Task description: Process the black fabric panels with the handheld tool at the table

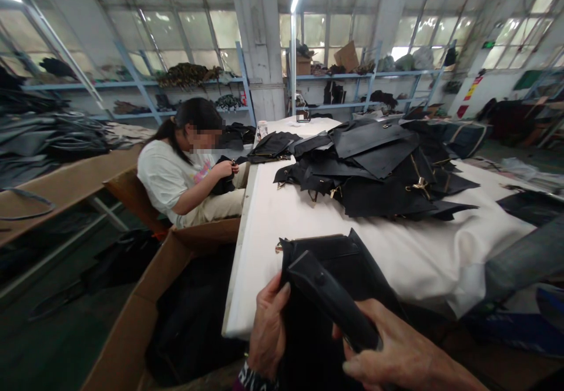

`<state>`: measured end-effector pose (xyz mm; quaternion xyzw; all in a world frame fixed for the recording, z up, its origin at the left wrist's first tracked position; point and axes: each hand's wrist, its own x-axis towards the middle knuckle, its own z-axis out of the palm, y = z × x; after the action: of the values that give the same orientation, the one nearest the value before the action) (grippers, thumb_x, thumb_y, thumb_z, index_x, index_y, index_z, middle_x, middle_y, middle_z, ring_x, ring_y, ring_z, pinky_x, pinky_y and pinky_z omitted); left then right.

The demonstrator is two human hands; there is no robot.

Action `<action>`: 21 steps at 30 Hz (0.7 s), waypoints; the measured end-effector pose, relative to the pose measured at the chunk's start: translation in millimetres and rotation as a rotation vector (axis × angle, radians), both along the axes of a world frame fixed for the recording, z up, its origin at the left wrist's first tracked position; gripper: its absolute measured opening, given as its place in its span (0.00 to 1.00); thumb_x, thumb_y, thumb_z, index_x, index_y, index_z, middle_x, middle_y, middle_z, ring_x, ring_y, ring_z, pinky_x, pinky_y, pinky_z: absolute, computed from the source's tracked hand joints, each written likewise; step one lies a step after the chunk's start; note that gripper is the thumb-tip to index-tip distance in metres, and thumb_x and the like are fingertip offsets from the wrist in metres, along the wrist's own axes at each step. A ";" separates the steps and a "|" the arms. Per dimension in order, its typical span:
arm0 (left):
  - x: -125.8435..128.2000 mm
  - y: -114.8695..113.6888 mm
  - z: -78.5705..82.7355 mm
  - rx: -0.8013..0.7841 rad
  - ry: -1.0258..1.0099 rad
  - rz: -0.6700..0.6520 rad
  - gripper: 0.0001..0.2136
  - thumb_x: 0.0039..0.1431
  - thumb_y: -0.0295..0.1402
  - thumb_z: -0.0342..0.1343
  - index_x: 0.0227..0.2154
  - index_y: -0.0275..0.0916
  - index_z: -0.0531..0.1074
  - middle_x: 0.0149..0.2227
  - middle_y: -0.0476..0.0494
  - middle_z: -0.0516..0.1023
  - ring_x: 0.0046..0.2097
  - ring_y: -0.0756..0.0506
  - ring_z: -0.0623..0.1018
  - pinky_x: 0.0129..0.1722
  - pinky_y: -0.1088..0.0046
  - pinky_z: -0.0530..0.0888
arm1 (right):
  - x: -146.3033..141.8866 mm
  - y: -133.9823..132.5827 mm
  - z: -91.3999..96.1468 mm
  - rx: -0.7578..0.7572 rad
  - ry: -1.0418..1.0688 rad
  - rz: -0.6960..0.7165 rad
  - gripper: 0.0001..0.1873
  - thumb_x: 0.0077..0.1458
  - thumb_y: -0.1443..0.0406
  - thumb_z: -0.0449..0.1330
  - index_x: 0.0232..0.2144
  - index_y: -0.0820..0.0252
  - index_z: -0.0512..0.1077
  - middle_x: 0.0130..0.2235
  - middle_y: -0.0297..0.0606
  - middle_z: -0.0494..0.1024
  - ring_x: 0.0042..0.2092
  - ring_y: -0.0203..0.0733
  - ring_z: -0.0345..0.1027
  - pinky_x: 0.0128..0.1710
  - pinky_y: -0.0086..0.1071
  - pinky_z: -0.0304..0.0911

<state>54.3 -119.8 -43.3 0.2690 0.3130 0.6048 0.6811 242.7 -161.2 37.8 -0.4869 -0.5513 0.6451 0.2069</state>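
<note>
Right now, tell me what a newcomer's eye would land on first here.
First, the big heap of black bag panels with gold fittings, piled on the far half of the white table. Then, at the near edge, the left hand and right hand gripping a black bag piece. At the table's left side a seated co-worker bends over dark material.

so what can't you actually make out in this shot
Head view only:
- right hand: cut off by the bottom edge.
- left hand: palm hidden behind the black bag it grips.
- black strap: far end hidden under the right hand.
- pile of black pieces: overlapping, count unclear.
</note>
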 end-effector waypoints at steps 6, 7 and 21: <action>0.0 -4.3 -1.2 -0.076 -0.032 0.021 0.17 0.57 0.28 0.56 0.50 0.40 0.71 0.42 0.43 0.80 0.47 0.44 0.77 0.49 0.69 0.71 | 1.0 9.1 -3.5 0.027 0.090 0.000 0.17 0.43 0.62 0.62 0.36 0.63 0.66 0.19 0.25 0.67 0.17 0.29 0.59 0.17 0.22 0.55; -0.9 -4.1 -2.7 -0.104 -0.036 0.065 0.17 0.56 0.28 0.57 0.50 0.40 0.70 0.42 0.42 0.80 0.47 0.44 0.77 0.48 0.69 0.71 | 5.1 11.1 -3.8 0.055 0.102 -0.004 0.16 0.44 0.62 0.62 0.36 0.63 0.67 0.18 0.25 0.67 0.17 0.29 0.59 0.17 0.22 0.55; -10.3 29.6 -2.8 -0.102 0.299 0.015 0.21 0.51 0.34 0.61 0.49 0.34 0.71 0.40 0.39 0.80 0.43 0.41 0.78 0.44 0.66 0.74 | 65.5 -18.6 -14.4 0.057 0.001 -0.158 0.26 0.44 0.50 0.61 0.39 0.63 0.65 0.21 0.28 0.66 0.18 0.30 0.56 0.18 0.25 0.53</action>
<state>43.9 -90.2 -46.1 0.3187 0.4435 0.5462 0.6352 308.2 -179.8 23.3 -0.5227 -0.5290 0.6110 0.2713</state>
